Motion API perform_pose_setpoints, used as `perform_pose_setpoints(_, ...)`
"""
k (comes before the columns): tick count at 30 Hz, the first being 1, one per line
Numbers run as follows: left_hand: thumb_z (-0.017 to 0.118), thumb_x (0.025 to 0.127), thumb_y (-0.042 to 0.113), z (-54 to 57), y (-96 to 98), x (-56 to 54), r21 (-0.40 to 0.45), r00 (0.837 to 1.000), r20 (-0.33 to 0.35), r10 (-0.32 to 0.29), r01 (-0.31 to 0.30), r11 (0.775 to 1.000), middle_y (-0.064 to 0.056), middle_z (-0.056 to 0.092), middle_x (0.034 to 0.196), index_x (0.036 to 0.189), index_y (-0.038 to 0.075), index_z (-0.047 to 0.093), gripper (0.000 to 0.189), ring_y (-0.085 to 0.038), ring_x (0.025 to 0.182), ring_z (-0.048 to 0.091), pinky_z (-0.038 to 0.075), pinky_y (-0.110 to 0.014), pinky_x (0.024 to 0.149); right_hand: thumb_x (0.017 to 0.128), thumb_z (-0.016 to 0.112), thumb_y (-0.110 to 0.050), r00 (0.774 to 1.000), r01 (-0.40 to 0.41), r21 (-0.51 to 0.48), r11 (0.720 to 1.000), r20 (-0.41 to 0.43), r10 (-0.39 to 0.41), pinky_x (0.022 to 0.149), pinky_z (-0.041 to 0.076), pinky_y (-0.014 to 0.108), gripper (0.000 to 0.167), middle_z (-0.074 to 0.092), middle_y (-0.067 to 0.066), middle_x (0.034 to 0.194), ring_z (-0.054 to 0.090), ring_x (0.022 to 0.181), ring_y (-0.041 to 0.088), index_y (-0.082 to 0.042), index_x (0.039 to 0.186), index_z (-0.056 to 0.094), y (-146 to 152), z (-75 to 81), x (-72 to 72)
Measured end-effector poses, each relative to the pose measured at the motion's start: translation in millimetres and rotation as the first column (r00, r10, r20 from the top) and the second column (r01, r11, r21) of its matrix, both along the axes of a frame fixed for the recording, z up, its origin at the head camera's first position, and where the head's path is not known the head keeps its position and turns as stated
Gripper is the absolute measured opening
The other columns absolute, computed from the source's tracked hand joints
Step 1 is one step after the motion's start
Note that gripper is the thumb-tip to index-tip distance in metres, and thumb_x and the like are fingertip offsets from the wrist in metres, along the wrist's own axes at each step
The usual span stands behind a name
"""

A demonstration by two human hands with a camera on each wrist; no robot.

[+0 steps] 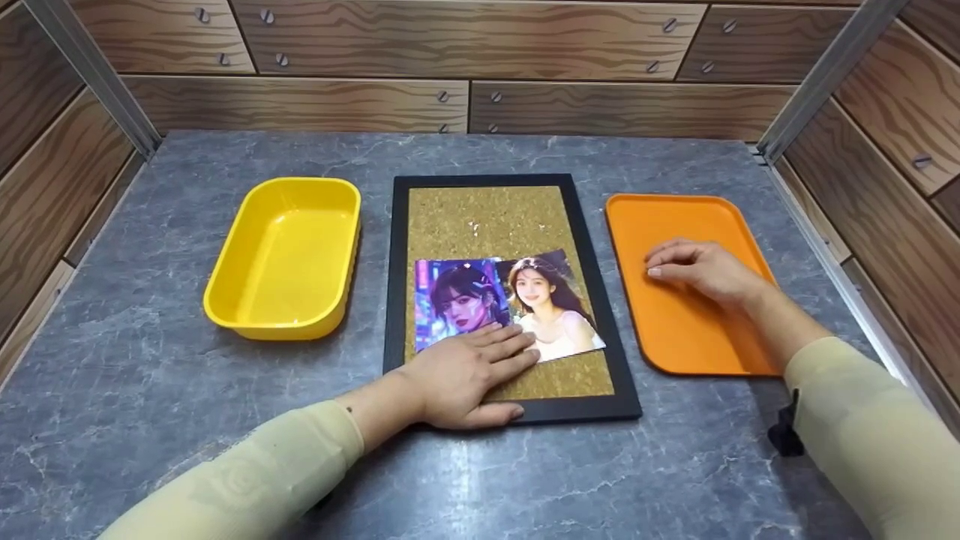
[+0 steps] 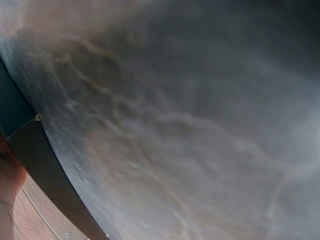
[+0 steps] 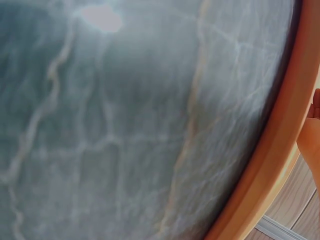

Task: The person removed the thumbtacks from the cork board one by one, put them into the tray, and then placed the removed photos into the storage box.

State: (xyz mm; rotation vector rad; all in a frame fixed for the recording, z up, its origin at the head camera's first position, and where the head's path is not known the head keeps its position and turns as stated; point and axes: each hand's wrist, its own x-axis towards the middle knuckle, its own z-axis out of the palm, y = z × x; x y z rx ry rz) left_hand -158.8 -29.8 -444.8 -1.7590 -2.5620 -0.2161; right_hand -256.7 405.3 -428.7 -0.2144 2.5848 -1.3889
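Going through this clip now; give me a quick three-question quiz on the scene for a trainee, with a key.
1. Which hand rests on the portrait pictures?
2. True or false: the framed cork board lies between the yellow container and the orange tray.
3. The right hand is over: A) the yellow container; B) the orange tray; C) the cork board.

Key: 1. The left hand. 2. True. 3. B.

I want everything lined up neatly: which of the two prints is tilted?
The print on the right, showing white clothing: its edges slant against the black frame, while the purple-blue print sits nearly square.
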Motion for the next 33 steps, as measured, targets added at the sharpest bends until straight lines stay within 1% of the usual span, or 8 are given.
perform_pose_setpoints(4,0.038,0.11,0.059,-0.5,-0.1,-0.6,0.002,1.0,0.001,0.001,-0.001,1.0,-0.014,0.033,0.171,0.167,0.007,0.033,0.077,-0.028,0.159,0.027,0.016,-0.038,0.131,0.098,0.079,-0.02,1.0,0.002,0.009,1.0,0.001,-0.002,0.096,0.043,0.013,0.032,0.069,0.01,0.129,0.056,0.118,0.011,0.005,0.119,0.078,-0.3,0.9,-0.4)
perform_pose_setpoints(14,0.038,0.11,0.058,0.3,-1.0,-0.9,-0.002,1.0,-0.01,0.004,-0.004,1.0,-0.013,0.033,0.171,0.167,0.007,0.033,0.077,-0.028,0.159,0.028,0.018,-0.038,0.131,0.1,0.077,-0.019,1.0,0.007,0.011,1.0,0.013,-0.007,0.092,0.045,0.015,0.032,0.07,0.006,0.128,0.056,0.118,0.01,0.005,0.121,0.077,1.1,1.1,-2.3)
perform_pose_setpoints(18,0.038,0.11,0.059,0.1,-1.1,-1.3,-0.002,1.0,-0.012,0.003,-0.003,1.0,-0.014,0.033,0.17,0.167,0.007,0.033,0.077,-0.028,0.159,0.028,0.018,-0.038,0.131,0.1,0.077,-0.019,1.0,0.005,0.0,1.0,0.006,-0.005,0.088,0.047,0.015,0.032,0.071,0.003,0.126,0.056,0.117,0.01,0.005,0.121,0.077,1.2,1.9,-2.6)
perform_pose_setpoints(21,0.039,0.11,0.059,-0.1,-1.1,-1.3,-0.001,1.0,-0.015,0.003,-0.003,1.0,-0.014,0.034,0.17,0.166,0.007,0.033,0.077,-0.028,0.159,0.028,0.018,-0.038,0.131,0.1,0.077,-0.02,1.0,0.009,-0.009,1.0,0.004,-0.009,0.081,0.049,0.016,0.033,0.072,-0.001,0.123,0.057,0.114,0.01,0.005,0.121,0.076,1.0,2.5,-1.9)
perform_pose_setpoints(25,0.04,0.11,0.058,0.5,-1.3,-0.5,0.009,1.0,-0.017,-0.001,0.001,1.0,-0.014,0.035,0.17,0.166,0.006,0.035,0.077,-0.029,0.158,0.029,0.019,-0.039,0.131,0.099,0.078,-0.017,1.0,0.021,-0.078,0.997,0.016,-0.02,0.085,0.051,0.015,0.034,0.073,-0.005,0.122,0.06,0.115,0.009,0.007,0.122,0.074,0.6,1.9,-0.5)
perform_pose_setpoints(28,0.041,0.109,0.058,0.9,-1.3,-0.1,0.01,1.0,-0.014,-0.002,0.002,1.0,-0.015,0.035,0.169,0.165,0.006,0.035,0.077,-0.03,0.158,0.029,0.019,-0.039,0.131,0.098,0.078,-0.014,0.999,0.028,-0.144,0.989,0.029,-0.024,0.093,0.052,0.015,0.035,0.074,-0.004,0.122,0.06,0.117,0.009,0.008,0.124,0.073,0.5,0.5,0.3)
perform_pose_setpoints(31,0.04,0.11,0.058,0.6,-0.8,-0.1,0.005,1.0,-0.014,-0.002,0.002,1.0,-0.015,0.035,0.17,0.166,0.006,0.035,0.077,-0.03,0.158,0.029,0.018,-0.039,0.131,0.098,0.078,-0.012,0.999,0.033,-0.18,0.983,0.033,-0.027,0.094,0.053,0.015,0.032,0.074,-0.002,0.121,0.062,0.116,0.009,0.005,0.125,0.075,0.9,-0.7,0.8)
perform_pose_setpoints(33,0.04,0.11,0.058,0.6,-0.5,0.0,0.002,1.0,-0.013,-0.004,0.004,1.0,-0.015,0.035,0.17,0.166,0.006,0.034,0.077,-0.03,0.159,0.029,0.018,-0.039,0.131,0.099,0.077,-0.01,0.999,0.035,-0.204,0.978,0.038,-0.027,0.094,0.054,0.016,0.032,0.075,-0.002,0.12,0.063,0.114,0.009,0.005,0.127,0.074,1.1,-1.0,1.0)
